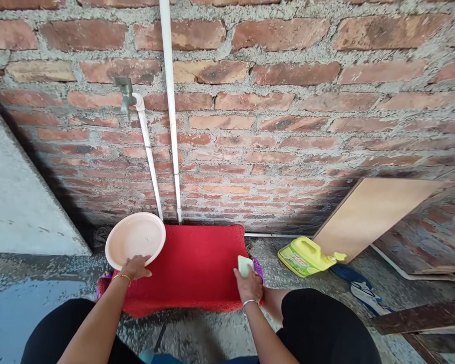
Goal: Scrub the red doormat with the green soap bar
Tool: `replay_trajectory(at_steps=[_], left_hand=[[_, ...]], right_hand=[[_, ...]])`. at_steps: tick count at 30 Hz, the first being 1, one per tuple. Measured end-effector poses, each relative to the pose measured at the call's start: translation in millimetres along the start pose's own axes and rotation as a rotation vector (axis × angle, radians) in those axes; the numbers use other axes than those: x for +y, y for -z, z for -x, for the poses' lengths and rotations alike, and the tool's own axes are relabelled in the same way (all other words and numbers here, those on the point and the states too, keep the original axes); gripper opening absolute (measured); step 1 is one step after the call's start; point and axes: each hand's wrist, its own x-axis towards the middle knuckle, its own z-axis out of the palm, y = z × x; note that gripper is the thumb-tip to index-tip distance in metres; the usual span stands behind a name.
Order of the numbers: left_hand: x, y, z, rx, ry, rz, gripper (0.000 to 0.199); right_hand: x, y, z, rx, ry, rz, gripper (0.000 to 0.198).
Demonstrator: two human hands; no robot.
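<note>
My left hand [134, 267] is at the near rim of a pale pink plastic basin [116, 247], its fingers over the edge and the thumb pointing right. The basin stands at the left end of a red cloth [197, 263] spread over a low, flat support. Whether the basin rests fully on the cloth or is partly lifted, I cannot tell. A pale green bar of soap [245, 264] is gripped in my right hand [250, 287], above the cloth's right end. Purple knitted fabric [258, 270] shows beside that hand.
A yellow jug [305, 257] lies on the floor at right, near a leaning wooden board [379, 212]. Behind the cloth is a brick wall with a tap [126, 96] and white pipes [170, 111]. Sandals [364, 293] and a wooden frame [420, 316] are at lower right.
</note>
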Motion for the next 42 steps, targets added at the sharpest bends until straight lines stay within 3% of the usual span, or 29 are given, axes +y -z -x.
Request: replay_trajectory(at_steps=[5,7,8,10,14,16,17,19,22,24,25,27,32,34,36,38,42], left_hand=[[1.7,-10.4,-6.7,0.052,0.047,0.044,0.059],[1.5,-9.8,-8.7,0.036,0.054,0.041,0.053],[1.6,-8.8,-9.2,0.027,0.056,0.037,0.051],[1.9,-6.5,-9.4,0.016,0.062,0.030,0.050],[1.2,-6.6,-10.0,0.011,0.040,0.034,0.048],[0.3,-9.1,-11.4,0.015,0.030,0.052,0.048],[-0.1,-10.4,-12.2,0.020,0.036,0.062,0.048],[-0.4,-11.8,-13.3,0.027,0.048,0.076,0.048],[0.6,-9.7,-12.2,0.017,0.042,0.077,0.049],[1.9,-6.8,-10.0,0.008,0.050,0.078,0.049],[2.6,-5.4,-8.8,0.006,0.060,0.078,0.050],[3.6,-3.6,-7.0,0.006,0.066,0.066,0.051],[4.4,-3.5,-5.9,0.017,0.067,0.061,0.050],[4.8,-3.7,-5.5,0.017,0.076,0.082,0.050],[5.3,-3.6,-5.1,0.021,0.070,0.080,0.050],[5.6,-3.7,-5.0,0.032,0.066,0.057,0.050],[5.3,-3.5,-4.8,0.039,0.071,0.023,0.050]], right_hand=[[-39.4,-30.4,50.4,-0.188,0.574,0.053,0.058],[-41.5,-36.5,57.2,-0.265,0.708,0.104,0.061],[-37.1,-36.7,54.5,-0.266,0.711,0.120,0.062],[-18.3,-31.4,37.8,-0.185,0.570,0.122,0.059],[29.8,-12.6,-8.6,0.001,-0.066,0.014,0.066],[37.7,-9.0,-16.0,0.043,-0.164,-0.026,0.074],[34.7,-10.4,-13.1,0.061,-0.110,-0.034,0.074],[17.5,-19.0,4.4,0.055,0.125,-0.037,0.066],[-17.4,-36.7,41.3,-0.141,0.559,0.014,0.060],[-30.7,-42.7,56.2,-0.276,0.724,0.075,0.062],[-31.8,-42.7,57.8,-0.298,0.743,0.105,0.062],[-22.7,-37.2,48.8,-0.246,0.655,0.150,0.060],[24.3,-14.2,-2.5,-0.019,0.039,0.073,0.062],[28.5,-11.8,-10.9,0.034,-0.086,0.008,0.069],[17.8,-15.7,-4.8,0.057,0.006,-0.018,0.068],[-3.2,-23.8,13.4,0.021,0.241,-0.014,0.060],[-41.9,-39.5,55.1,-0.193,0.718,0.048,0.056]])
